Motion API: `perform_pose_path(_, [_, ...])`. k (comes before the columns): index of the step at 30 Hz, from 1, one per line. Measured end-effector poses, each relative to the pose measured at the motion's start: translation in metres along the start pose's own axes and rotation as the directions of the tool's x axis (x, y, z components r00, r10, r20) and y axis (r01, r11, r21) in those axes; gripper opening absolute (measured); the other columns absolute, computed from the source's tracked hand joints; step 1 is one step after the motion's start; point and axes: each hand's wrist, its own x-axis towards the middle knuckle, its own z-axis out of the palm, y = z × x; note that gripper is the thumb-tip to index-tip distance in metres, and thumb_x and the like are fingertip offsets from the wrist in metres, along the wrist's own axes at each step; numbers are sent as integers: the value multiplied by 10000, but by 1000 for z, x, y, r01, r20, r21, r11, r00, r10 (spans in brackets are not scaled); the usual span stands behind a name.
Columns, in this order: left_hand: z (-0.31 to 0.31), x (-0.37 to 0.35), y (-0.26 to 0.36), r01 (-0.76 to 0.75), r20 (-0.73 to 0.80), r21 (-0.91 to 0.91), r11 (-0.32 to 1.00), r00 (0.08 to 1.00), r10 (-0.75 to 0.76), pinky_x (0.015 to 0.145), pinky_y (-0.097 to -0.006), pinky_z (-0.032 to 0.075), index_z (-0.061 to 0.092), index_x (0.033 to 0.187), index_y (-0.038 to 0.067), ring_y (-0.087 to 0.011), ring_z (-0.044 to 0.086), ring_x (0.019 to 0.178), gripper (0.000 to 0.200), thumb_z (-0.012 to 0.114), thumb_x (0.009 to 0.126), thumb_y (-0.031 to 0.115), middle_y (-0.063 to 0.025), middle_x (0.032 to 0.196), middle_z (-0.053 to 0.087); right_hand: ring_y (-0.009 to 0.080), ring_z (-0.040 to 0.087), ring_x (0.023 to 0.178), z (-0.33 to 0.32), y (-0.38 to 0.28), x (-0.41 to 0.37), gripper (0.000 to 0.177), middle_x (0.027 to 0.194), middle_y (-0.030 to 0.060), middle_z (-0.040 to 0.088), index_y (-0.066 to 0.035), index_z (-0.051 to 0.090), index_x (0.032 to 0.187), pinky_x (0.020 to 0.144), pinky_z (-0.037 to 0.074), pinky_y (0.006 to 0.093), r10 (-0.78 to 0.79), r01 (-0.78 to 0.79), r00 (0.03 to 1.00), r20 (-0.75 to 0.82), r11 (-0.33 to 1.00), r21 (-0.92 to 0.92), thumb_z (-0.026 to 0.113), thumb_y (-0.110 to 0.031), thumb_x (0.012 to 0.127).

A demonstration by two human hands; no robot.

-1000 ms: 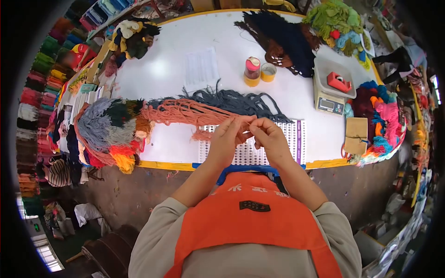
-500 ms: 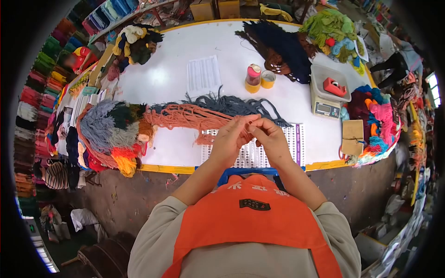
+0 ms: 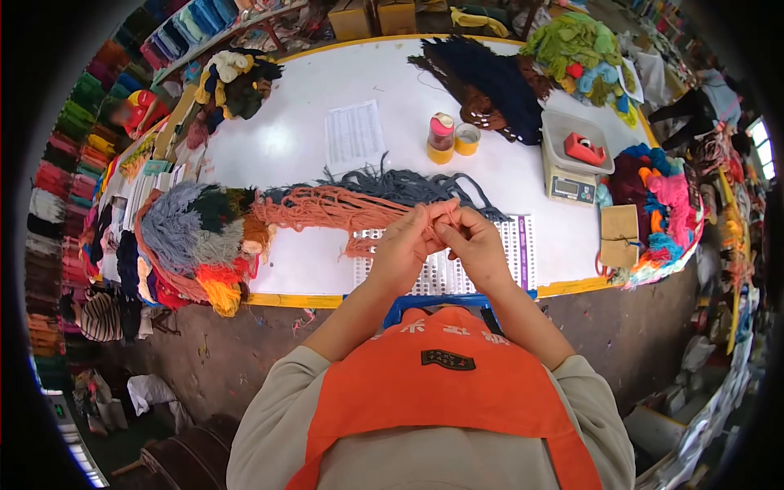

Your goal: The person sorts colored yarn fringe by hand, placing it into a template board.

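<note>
Strands of salmon-pink yarn (image 3: 331, 207) stretch from the left across the table to my hands. My left hand (image 3: 402, 255) is closed round their right end. Close beside it, my right hand (image 3: 480, 255) pinches a loop of the same yarn between thumb and fingers; the exact grip is partly hidden. Behind the pink strands lies dark blue-grey yarn (image 3: 475, 194). Under my hands is a white card with rows of punched holes (image 3: 523, 265) and a purple strip along its right part.
A mixed yarn pile (image 3: 175, 224) sits at left, another (image 3: 665, 204) at right. Toward the back are a printed sheet (image 3: 353, 135), a pink-lidded jar (image 3: 441, 137), a tape roll (image 3: 467, 139), a scale (image 3: 570, 188) and navy yarn (image 3: 490, 86). Another person (image 3: 706, 102) is at far right.
My hands stay nearly in place while the fingers shift on the yarn. More of the pink loop now shows at the fingertips of my right hand. The view has shifted slightly.
</note>
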Motion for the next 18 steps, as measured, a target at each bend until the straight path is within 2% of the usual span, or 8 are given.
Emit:
perform_pose_path(3, [-2, 1, -4, -25, -33, 12, 1000, 999, 26, 975, -383, 489, 466, 1353, -62, -223, 591, 1146, 504, 294, 1070, 318, -145, 1298, 572, 38, 532, 688, -1, -3, -2, 73, 828, -12, 604, -50, 625, 913, 562, 450, 199, 83, -83, 997, -1, 996, 44, 606, -115, 943])
perform_pose_path(5, [-5, 2, -7, -57, -38, 1, 998, 998, 57, 984, -384, 483, 457, 1358, -64, -227, 584, 1159, 511, 297, 1069, 326, -152, 1306, 563, 42, 535, 715, -2, -1, -2, 79, 844, -7, 599, -54, 625, 904, 565, 456, 200, 64, -61, 998, -9, 979, 194, 601, -117, 947])
perform_pose_path(9, [-5, 2, -8, -61, -20, -8, 998, 998, 61, 982, -379, 483, 449, 1361, -67, -231, 588, 1155, 518, 304, 1068, 334, -159, 1303, 562, 46, 535, 724, -2, -6, -2, 57, 846, 0, 574, -48, 627, 899, 565, 457, 201, 116, -111, 993, -16, 974, 196, 607, -87, 935])
perform_pose_path(11, [0, 1, -5, -15, -2, -6, 1000, 1000, 15, 977, -381, 485, 449, 1358, -69, -235, 592, 1151, 521, 308, 1067, 339, -163, 1298, 562, 49, 539, 730, -3, 0, -2, 26, 854, 5, 556, -37, 627, 900, 566, 460, 204, -80, 79, 997, -4, 992, -102, 622, -57, 916])
perform_pose_path(15, [3, 1, -6, -2, -8, 7, 1000, 1000, 3, 976, -377, 484, 444, 1360, -73, -234, 596, 1144, 524, 308, 1067, 339, -171, 1291, 563, 53, 542, 711, -6, -1, -2, 10, 874, 9, 546, -24, 628, 897, 577, 465, 208, -113, 113, 994, 10, 987, -113, 636, -30, 899])
perform_pose_path(17, [-1, 4, -10, -19, -23, -9, 1000, 1000, 19, 972, -385, 488, 459, 1346, -67, -236, 597, 1140, 517, 316, 1065, 343, -177, 1294, 562, 56, 546, 692, -5, -3, -2, 24, 863, 9, 567, -43, 624, 907, 588, 466, 208, 4, -4, 1000, -22, 1000, 17, 626, -64, 918])
perform_pose_path(18, [-3, 4, -12, -19, -24, -9, 1000, 1000, 19, 972, -385, 488, 459, 1346, -67, -236, 597, 1140, 517, 316, 1065, 343, -177, 1294, 562, 56, 546, 692, -6, -5, -3, 24, 863, 9, 567, -43, 624, 907, 588, 466, 208, 5, -4, 1000, -22, 1000, 18, 626, -64, 918])
